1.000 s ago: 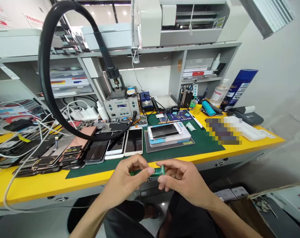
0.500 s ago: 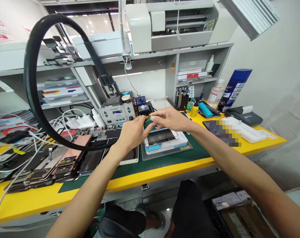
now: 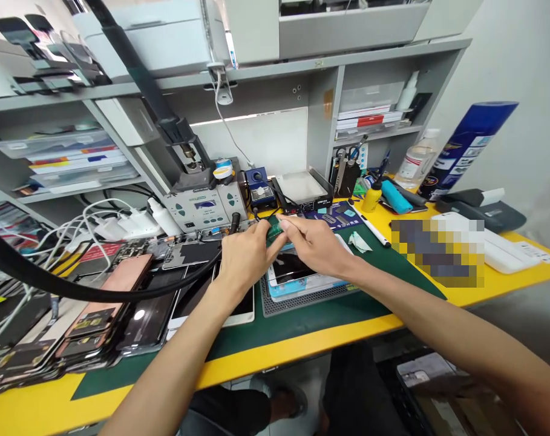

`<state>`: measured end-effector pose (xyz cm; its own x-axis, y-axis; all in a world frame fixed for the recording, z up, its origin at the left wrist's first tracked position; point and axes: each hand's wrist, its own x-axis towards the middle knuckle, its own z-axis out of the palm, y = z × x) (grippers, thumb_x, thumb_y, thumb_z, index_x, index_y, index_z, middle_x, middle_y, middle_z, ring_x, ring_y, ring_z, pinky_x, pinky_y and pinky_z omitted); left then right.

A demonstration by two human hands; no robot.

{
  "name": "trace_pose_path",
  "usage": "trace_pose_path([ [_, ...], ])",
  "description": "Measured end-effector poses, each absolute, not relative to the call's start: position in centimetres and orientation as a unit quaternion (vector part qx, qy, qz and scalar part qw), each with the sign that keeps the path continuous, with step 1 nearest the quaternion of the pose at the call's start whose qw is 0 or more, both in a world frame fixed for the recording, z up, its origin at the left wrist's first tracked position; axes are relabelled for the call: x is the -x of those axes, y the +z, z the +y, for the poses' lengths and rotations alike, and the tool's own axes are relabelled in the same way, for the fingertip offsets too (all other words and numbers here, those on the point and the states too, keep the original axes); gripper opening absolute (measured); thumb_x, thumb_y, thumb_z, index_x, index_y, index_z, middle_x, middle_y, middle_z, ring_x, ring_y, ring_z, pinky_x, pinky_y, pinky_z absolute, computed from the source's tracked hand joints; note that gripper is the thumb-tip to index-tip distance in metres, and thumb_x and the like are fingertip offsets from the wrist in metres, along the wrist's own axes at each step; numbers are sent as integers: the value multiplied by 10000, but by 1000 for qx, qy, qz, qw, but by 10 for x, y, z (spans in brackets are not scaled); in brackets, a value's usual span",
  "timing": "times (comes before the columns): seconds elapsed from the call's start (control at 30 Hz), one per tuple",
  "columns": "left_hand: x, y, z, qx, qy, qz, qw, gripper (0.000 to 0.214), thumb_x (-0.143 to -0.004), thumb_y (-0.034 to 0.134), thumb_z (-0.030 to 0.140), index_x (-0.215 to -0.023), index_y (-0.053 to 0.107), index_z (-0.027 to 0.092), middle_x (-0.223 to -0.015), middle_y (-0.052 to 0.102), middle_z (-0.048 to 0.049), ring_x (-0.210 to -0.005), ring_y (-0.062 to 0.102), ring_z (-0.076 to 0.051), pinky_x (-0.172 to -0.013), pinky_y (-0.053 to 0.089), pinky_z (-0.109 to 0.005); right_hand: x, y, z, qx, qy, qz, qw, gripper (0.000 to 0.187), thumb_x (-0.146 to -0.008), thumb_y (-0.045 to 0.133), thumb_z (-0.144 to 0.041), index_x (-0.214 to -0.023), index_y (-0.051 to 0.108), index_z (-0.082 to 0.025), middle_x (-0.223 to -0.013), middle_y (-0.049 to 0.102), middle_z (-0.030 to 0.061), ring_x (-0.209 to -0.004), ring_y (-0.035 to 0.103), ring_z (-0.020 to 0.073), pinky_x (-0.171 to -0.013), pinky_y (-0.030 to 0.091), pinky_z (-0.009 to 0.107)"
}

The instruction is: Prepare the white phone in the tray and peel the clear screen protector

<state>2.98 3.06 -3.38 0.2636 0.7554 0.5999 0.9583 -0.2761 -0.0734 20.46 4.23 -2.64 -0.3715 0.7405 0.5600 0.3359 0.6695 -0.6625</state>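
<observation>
Head view: left hand (image 3: 246, 253) and right hand (image 3: 317, 243) meet at arm's length, fingers (image 3: 260, 230) gripping a green item (image 3: 273, 227).

A yellow bench (image 3: 293, 350) is running across the lower frame, bearing a green mat (image 3: 311, 321) at centre. Phone parts (image 3: 129, 272) are lying in stacks at lower left, a grey control unit (image 3: 202, 211) is standing centre left, and a yellow bottle (image 3: 372, 198), blue spray can (image 3: 469, 148) and white case (image 3: 506, 251) are resting at right.

The left forearm (image 3: 175, 348) and right forearm (image 3: 424, 312), both bare, reach forward and angle inward. The left hand (image 3: 250, 245) and right hand (image 3: 315, 242) nearly meet, knuckles upward, fingers curled in pinching grips.
</observation>
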Motion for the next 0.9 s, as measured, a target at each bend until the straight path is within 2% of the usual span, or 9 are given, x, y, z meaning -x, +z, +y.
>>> trace_pose_path([
  [0.1, -29, -35, 29, 763, -234, -558, 227, 375, -982, 447, 524, -851, 595, 205, -745, 741, -90, -619, 679, -239, -514, 197, -303, -201, -29, 39, 343, 198, -799, 452, 344, -1040, 400, -302, -1054, 730, -204, -978, 756, 102, -1105, 672, 305, -959, 484, 405],
  [0.43, -30, -40, 24, 760, -249, -546, 249, 469, -993, 393, 578, -821, 609, 199, -667, 697, -43, -543, 642, -217, -495, 165, -299, -196, -35, 33, 344, 95, -811, 463, 355, -1042, 355, -246, -1121, 677, -120, -1097, 749, 147, -1024, 713, 271, -863, 555, 370],
  [0.63, -30, -43, 25, 755, -266, -538, 264, 475, -998, 370, 584, -843, 612, 205, -704, 716, -38, -557, 656, -211, -495, 180, -311, -193, -40, 35, 328, 50, -808, 487, 344, -1036, 363, -202, -1166, 655, -76, -1132, 743, 170, -1064, 712, 251, -912, 559, 350],
  [0.9, -31, -43, 26, 754, -271, -533, 271, 476, -995, 379, 584, -812, 599, 203, -643, 678, -24, -525, 646, -213, -489, 171, -308, -192, -39, 36, 326, 33, -808, 490, 333, -1035, 366, -207, -1147, 661, -103, -1114, 747, 172, -1055, 720, 245, -915, 569, 361],
])
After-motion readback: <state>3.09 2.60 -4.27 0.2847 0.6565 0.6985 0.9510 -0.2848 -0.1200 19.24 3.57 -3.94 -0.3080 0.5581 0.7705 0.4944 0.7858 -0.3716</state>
